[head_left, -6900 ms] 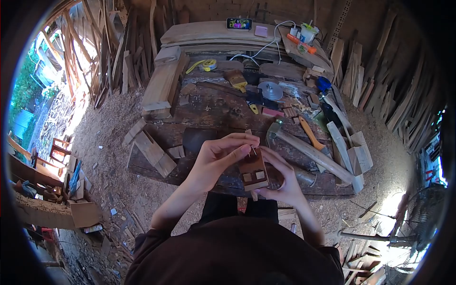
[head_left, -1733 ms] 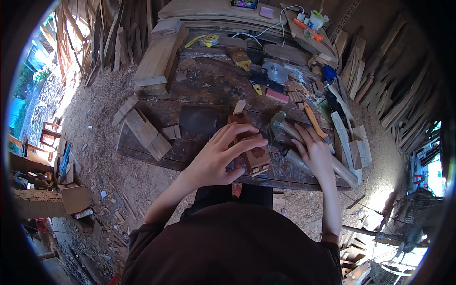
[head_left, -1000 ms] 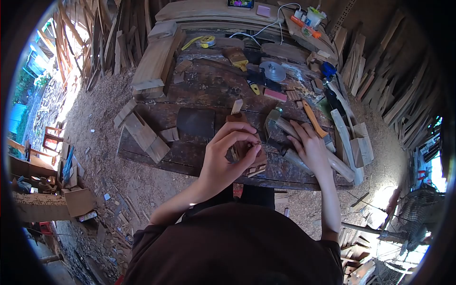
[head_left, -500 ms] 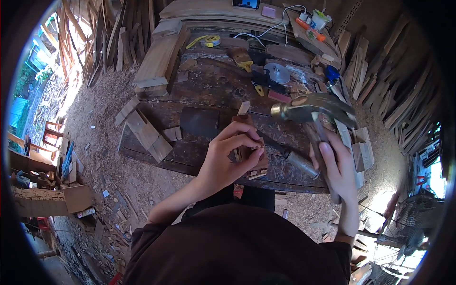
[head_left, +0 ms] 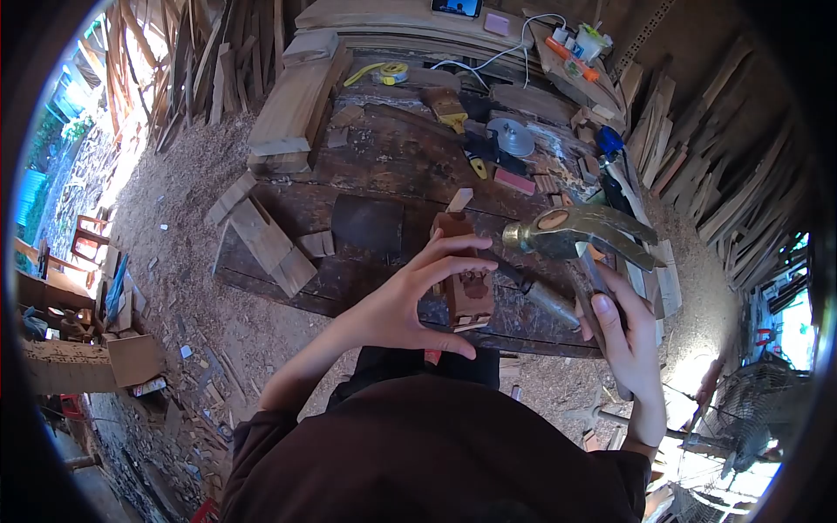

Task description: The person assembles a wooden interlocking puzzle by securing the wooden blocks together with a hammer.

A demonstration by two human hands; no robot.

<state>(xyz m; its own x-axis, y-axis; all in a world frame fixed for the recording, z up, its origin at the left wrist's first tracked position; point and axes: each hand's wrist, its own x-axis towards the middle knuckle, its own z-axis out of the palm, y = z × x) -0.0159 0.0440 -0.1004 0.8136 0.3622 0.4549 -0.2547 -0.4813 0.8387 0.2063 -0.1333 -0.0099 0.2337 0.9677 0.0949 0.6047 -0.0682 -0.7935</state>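
Left hand [head_left: 403, 301] cupped the small wooden block [head_left: 466, 277] on the table [head_left: 384, 157], fingers spread open; right hand [head_left: 621, 336] gripped the raised hammer [head_left: 575, 234], fingers closed around its handle

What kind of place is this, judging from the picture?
Most likely a rough woodworking shed: offcuts lean on the wall, sawdust covers the ground, and the right hand holds a hammer over a worn workbench.

Small brown wooden block piece [head_left: 468, 281], standing on near edge of dark workbench, cut-out shape on facing side, pale thin strip at base. Claw hammer [head_left: 577, 230], brass-coloured head, raised just right of block, head level, claw pointing right, handle angled down.
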